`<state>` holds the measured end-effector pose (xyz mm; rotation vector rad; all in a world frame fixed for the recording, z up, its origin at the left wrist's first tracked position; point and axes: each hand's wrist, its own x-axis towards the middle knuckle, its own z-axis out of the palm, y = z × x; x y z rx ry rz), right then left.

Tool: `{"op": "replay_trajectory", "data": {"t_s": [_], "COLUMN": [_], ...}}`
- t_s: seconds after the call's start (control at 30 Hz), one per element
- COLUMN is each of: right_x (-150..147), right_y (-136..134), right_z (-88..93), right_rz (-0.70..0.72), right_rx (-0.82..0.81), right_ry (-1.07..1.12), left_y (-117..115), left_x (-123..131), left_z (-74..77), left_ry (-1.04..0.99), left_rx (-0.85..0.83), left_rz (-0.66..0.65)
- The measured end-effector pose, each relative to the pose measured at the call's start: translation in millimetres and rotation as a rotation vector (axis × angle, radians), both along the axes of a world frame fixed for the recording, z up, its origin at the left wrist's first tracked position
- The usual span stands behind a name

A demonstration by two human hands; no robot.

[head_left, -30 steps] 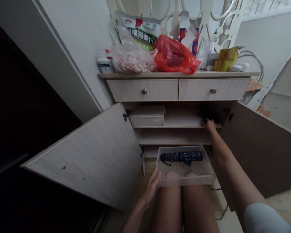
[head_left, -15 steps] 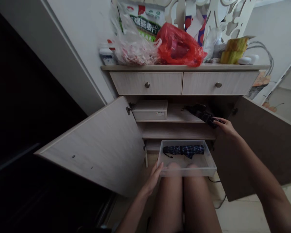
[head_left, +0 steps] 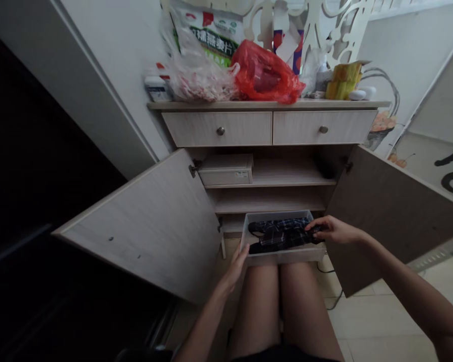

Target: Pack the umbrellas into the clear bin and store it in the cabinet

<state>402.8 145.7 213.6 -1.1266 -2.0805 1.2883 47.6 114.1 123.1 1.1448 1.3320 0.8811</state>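
A clear plastic box [head_left: 298, 257] rests on my knees in front of the open cabinet. My left hand [head_left: 237, 264] grips its left side near the front corner. Inside, a folded blue plaid umbrella [head_left: 287, 223] lies along the back. A second folded umbrella, dark plaid [head_left: 283, 238], lies in front of it, lengthwise in the box. My right hand [head_left: 330, 230] is closed on the right end of this dark umbrella, at the box's right side. The fingertips are partly hidden against the dark cloth.
Both cabinet doors, left [head_left: 154, 221] and right [head_left: 392, 211], stand wide open beside my arms. A pale box [head_left: 225, 171] sits on the upper shelf, a dark object [head_left: 324, 166] at its right end. A red plastic bag [head_left: 268, 73] and other goods crowd the cabinet top.
My right hand has brought the dark umbrella from the upper shelf down into the clear box. My left hand stays at the box's left side. The view has shifted slightly to the right.
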Motion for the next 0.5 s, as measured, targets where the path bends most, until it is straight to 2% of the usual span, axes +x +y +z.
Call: {"op": "replay_trajectory", "data": {"t_s": [0.1, 0.23, 0.3, 0.4, 0.5], "right_x": [-12.2, -16.9, -17.9, -19.7, -16.7], "right_y": [4.3, 19.2, 24.6, 31.0, 47.3], "right_z": [-6.0, -16.2, -23.0, -29.5, -25.3], "right_rz": [0.061, 0.081, 0.079, 0.08, 0.087], "right_rx": [0.165, 0.404, 0.432, 0.427, 0.429], "right_ry": [-0.118, -0.417, -0.537, -0.587, -0.579], "left_y": [-0.6, -1.5, -2.1, -3.0, -3.1], "left_x": [-0.6, -2.8, -3.3, -3.3, -2.9], "left_z": [-0.1, -0.8, -1.2, -2.8, -5.4], "left_ry": [0.008, -0.003, 0.0, 0.009, 0.014], "left_rx": [0.008, 0.015, 0.019, 0.009, -0.005], "left_rz": [-0.007, -0.011, -0.008, 0.003, -0.003]}}
